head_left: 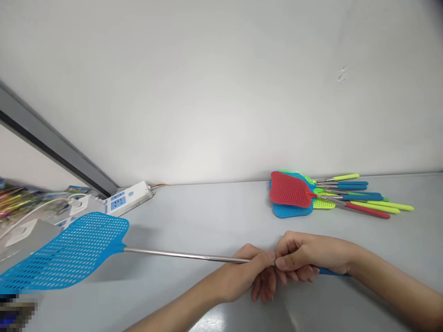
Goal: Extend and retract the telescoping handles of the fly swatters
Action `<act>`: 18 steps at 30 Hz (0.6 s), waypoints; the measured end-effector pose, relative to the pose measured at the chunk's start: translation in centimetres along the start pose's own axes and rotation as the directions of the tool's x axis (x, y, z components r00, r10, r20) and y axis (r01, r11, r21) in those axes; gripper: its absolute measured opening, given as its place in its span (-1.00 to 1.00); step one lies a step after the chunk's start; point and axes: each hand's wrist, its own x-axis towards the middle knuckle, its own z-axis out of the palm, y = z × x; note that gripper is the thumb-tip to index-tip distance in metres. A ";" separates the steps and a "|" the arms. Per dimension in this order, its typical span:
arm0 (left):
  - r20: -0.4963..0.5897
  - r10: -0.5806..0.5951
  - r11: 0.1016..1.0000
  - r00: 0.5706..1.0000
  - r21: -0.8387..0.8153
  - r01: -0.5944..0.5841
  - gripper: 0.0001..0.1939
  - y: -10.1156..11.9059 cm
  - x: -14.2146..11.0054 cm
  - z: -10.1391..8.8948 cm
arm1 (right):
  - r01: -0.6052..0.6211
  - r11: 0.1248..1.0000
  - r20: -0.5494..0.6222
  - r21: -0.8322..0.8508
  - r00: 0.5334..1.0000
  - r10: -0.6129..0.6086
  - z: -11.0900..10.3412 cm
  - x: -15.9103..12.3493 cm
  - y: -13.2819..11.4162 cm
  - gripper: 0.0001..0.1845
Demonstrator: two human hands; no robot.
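A blue fly swatter (88,246) stretches across the front of the table, its perforated head at the left and its thin metal rod pulled out long. My left hand (254,267) pinches the rod between thumb and fingers. Right beside it, nearly touching, my right hand (299,258) is closed around the swatter near where rod and handle meet. Part of the blue handle shows beyond my right palm; the rest is covered by the hand and wrist. Behind my hands lies a pile of fly swatters (290,190) in red, blue and yellow-green, handles pointing right.
A white power strip (129,198) with blue sockets lies at the left by the wall (221,92), with plugs and a white cable. Colourful packaged items (17,200) lie at the far left. A grey post (55,133) slants down the left side.
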 end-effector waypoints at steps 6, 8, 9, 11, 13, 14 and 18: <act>-0.009 0.004 1.000 1.000 -0.022 -0.004 -0.59 -0.3 0.0 -0.2 | -0.034 0.995 -0.030 -0.098 0.999 0.031 0.0 0.0 -0.2 -0.67; -0.011 0.001 1.000 1.000 -0.022 -0.001 -0.59 -0.4 0.0 -0.3 | -0.039 0.993 -0.039 -0.107 0.999 0.035 0.0 0.0 -0.2 -0.65; -0.015 -0.001 1.000 1.000 -0.022 0.000 -0.59 -0.4 0.0 -0.3 | -0.043 0.993 -0.048 -0.114 0.998 0.037 0.0 0.1 -0.2 -0.64; -0.018 -0.002 1.000 1.000 -0.016 0.001 -0.59 -0.4 0.1 -0.3 | -0.049 0.990 -0.065 -0.129 0.997 0.041 0.0 0.1 -0.2 -0.62; -0.018 0.000 1.000 1.000 -0.008 0.000 -0.57 -0.3 0.1 -0.2 | -0.042 0.990 -0.082 -0.138 0.996 0.031 0.0 0.1 -0.1 -0.61; -0.018 0.003 1.000 1.000 -0.006 -0.003 -0.57 -0.2 0.1 -0.2 | -0.036 0.990 -0.089 -0.137 0.996 0.024 0.0 0.1 -0.1 -0.60; -0.031 0.014 1.000 0.999 0.003 -0.014 -0.53 0.0 0.2 -0.2 | -0.018 0.996 -0.096 -0.093 0.995 0.009 0.0 0.3 0.3 -0.57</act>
